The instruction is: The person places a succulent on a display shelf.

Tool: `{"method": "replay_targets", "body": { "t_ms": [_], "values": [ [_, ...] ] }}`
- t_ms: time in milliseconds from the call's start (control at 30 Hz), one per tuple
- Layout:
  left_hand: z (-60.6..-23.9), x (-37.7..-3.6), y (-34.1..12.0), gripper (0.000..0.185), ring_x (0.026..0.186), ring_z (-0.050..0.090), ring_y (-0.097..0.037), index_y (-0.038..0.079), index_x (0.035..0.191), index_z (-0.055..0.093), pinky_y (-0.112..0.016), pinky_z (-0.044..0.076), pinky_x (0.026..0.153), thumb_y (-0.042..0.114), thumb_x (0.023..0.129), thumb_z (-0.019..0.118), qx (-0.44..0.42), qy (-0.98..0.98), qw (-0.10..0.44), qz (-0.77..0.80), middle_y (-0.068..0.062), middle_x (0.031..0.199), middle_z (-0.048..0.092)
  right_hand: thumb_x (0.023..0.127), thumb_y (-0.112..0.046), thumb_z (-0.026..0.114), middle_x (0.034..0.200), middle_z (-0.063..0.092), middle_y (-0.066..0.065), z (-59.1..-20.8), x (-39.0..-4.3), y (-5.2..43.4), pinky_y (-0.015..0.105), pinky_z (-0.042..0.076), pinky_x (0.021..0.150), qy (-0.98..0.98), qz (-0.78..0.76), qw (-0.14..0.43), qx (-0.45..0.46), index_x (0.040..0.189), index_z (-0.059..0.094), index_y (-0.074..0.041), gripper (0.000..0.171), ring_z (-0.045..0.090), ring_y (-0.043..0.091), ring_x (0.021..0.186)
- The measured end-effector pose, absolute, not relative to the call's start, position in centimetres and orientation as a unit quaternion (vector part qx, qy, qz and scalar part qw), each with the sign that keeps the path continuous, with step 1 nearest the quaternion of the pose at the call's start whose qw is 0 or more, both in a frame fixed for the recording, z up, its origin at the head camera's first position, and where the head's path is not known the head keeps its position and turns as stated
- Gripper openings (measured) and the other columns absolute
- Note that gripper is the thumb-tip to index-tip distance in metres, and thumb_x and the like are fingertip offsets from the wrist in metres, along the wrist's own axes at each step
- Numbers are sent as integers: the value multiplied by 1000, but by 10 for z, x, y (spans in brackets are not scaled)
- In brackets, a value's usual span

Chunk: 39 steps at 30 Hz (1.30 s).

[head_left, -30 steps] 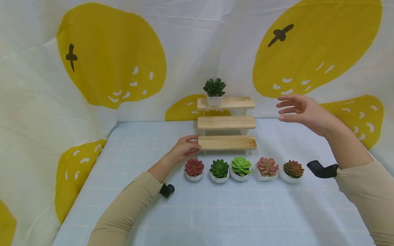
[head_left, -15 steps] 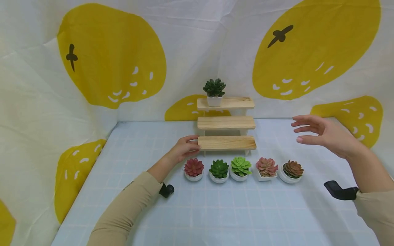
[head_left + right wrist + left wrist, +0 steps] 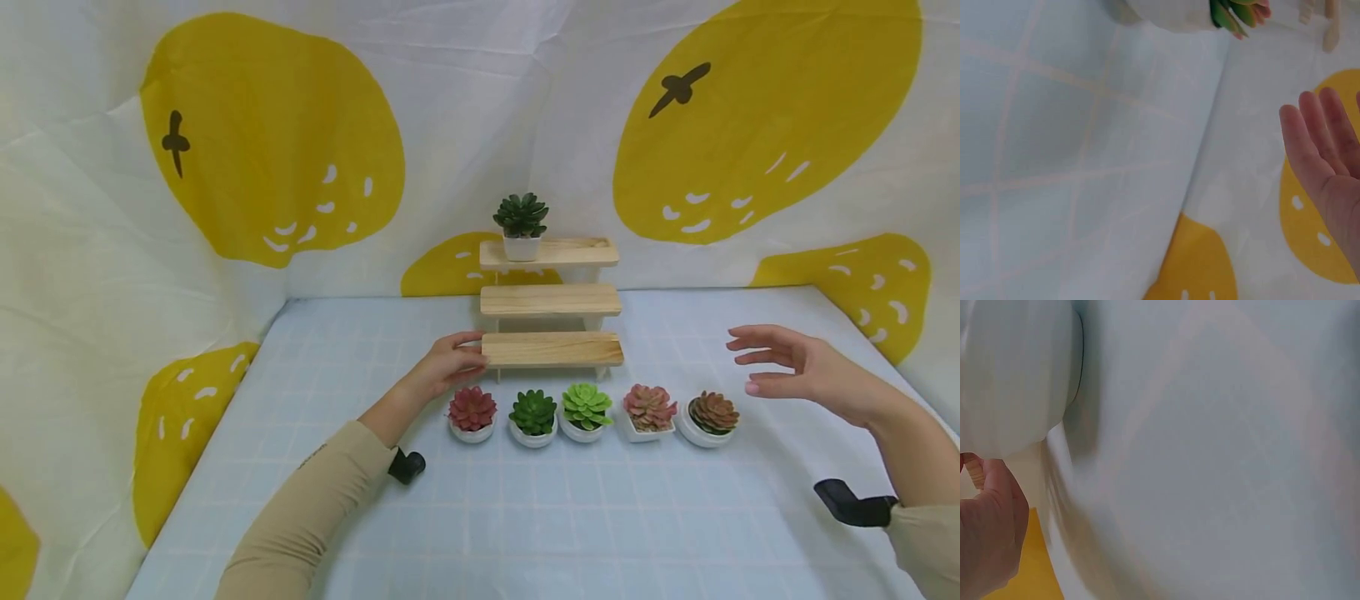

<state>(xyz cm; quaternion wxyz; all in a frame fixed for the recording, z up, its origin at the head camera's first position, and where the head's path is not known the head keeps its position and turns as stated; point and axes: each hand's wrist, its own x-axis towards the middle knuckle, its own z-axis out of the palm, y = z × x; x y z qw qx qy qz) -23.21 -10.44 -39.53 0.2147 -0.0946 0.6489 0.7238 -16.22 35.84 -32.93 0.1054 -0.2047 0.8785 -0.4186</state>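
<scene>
My left hand [image 3: 450, 363] grips the left end of the lowest board on a three-tier wooden display stand [image 3: 551, 350]. In the left wrist view, a bit of wood edge [image 3: 975, 475] shows at its fingers. A dark green potted succulent [image 3: 522, 225] stands on the top tier, towards the left. My right hand [image 3: 813, 371] is held above the table at the right, fingers spread and slightly bent, holding nothing. Nearest to it is a brown succulent [image 3: 712, 414] in a round white pot. In the right wrist view, that hand's fingers [image 3: 1329, 128] stretch out.
In front of the stand, a row also holds a red succulent [image 3: 472, 410], a green one [image 3: 534, 414], a light green one [image 3: 587, 408] and a pink one [image 3: 650, 408] in a square pot. A fruit-print cloth [image 3: 480, 125] hangs behind the pale blue checked tablecloth [image 3: 540, 525].
My right hand has come down and moved to the right, away from the stand, towards the near side. The left hand, the stand and the plants have stayed in place.
</scene>
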Motion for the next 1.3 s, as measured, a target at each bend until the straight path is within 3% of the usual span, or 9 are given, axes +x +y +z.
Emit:
{"method": "replay_targets", "body": {
  "t_ms": [467,767,1167,1300],
  "values": [
    [-397,-233,-104,54,95,57,-21,5,136,46,-33,51,86,-8,85,59,-98,651,211,722,-20,128,51,87,-3,61,127,49,-17,-371,-149,368,23,50,77,846,-456,190,-197,141,32,-6,61,48,-6,108],
    [-395,-231,-104,55,92,58,-19,3,137,44,-33,51,86,-9,85,58,-94,650,211,724,-21,128,50,81,1,67,130,39,-26,-391,-145,365,20,48,85,817,-475,229,-234,142,28,-3,73,43,-9,111],
    [-396,-231,-105,55,89,58,-18,3,138,42,-32,51,85,-9,86,57,-83,648,214,726,-22,128,50,80,-10,71,117,47,-24,-397,-147,357,21,49,76,859,-446,193,-161,132,39,0,62,44,-10,101],
    [-395,-231,-105,54,89,58,-18,3,138,43,-33,50,87,-8,86,57,-87,648,212,726,-22,127,50,80,-14,72,120,47,-22,-397,-148,353,37,47,84,869,-432,189,-151,134,40,-4,64,38,-15,103]
  ]
}}
